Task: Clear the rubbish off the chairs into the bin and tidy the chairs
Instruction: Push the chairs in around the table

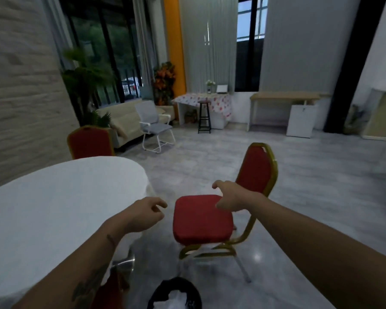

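Black-lined bin (175, 294) at six o'clock, at the bottom edge, round-mouthed, with crumpled white rubbish (173, 299) inside. Just at its nine o'clock, a red chair part (107, 293) partly hidden under the left forearm.

Red chair (202, 218) dead centre, beyond the bin: padded square seat with rounded corners, smooth red fabric, gold-painted metal tube frame. Seat front facing nine o'clock toward the table; backrest at roughly two o'clock, rising upright with an arched top. Seat surface bare.

Left hand (143, 216) at nine o'clock of the seat, hanging in the air over the table's edge, fingers loosely curled, holding nothing. Right hand (231, 198) over the seat's far corner near the backrest, fingers half bent, thumb out; grasping nothing visible, contact with the seat not clear.

Round table (54, 210) at nine o'clock, draped in plain white cloth. Second red chair (90, 142) at eleven o'clock behind it, gold-rimmed back only showing.

Grey glossy floor (310, 197), mottled like stone. No legible writing or labels anywhere.
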Demonstrator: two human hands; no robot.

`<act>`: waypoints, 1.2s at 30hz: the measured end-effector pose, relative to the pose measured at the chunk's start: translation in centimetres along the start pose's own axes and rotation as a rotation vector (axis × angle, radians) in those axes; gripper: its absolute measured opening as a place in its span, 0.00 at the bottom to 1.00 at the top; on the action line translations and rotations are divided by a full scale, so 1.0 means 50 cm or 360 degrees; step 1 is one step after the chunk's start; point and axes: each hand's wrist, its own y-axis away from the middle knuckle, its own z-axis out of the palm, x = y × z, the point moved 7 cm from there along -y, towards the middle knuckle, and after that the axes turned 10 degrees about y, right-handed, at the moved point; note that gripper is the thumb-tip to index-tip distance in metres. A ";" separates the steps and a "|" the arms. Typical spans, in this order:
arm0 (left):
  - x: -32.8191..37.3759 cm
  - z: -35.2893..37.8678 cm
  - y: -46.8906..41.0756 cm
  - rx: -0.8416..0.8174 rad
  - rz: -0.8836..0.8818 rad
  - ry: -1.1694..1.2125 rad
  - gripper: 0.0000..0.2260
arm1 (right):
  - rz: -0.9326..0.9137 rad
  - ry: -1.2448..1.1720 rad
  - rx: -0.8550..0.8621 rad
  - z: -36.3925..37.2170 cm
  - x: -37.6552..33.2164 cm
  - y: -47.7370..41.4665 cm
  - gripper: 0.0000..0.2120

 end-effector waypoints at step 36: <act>0.595 0.692 -1.127 -0.0437 -0.0392 0.0300 0.50 | -0.0504 0.1131 -0.0038 -0.288 0.890 -0.713 0.40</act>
